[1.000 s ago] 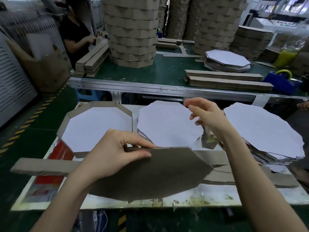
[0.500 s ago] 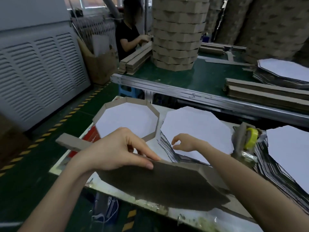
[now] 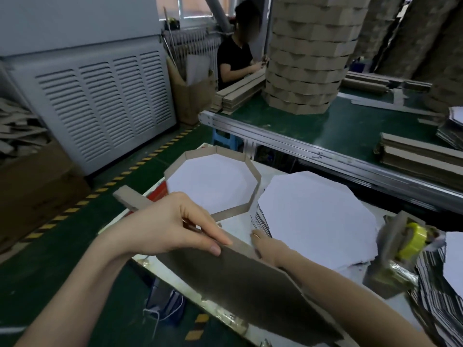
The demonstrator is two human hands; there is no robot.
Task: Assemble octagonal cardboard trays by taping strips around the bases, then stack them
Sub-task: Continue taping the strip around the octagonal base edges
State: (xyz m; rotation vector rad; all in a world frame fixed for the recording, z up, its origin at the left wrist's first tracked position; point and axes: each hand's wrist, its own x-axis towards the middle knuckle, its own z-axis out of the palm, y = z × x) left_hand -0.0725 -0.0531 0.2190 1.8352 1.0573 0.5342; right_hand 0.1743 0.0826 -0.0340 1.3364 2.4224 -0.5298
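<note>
left hand (image 3: 175, 229) pinches the strip (image 3: 130, 200) onto the top edge of the tilted base (image 3: 250, 294), strip running 10 to 4 o'clock; right hand (image 3: 269, 249) just behind at 3 o'clock, grip hidden.

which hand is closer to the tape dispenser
Right. The right hand lies partly behind the cardboard base, left of the tape dispenser; the left hand grips the base's edge farther away.

Left hand (image 3: 172, 229) pinches upper edge of tilted brown octagonal base (image 3: 250, 291). Right hand (image 3: 269, 247) half hidden behind base, beside white octagon stack (image 3: 315, 214). Finished tray (image 3: 233, 212) on table (image 3: 236, 227).
</note>
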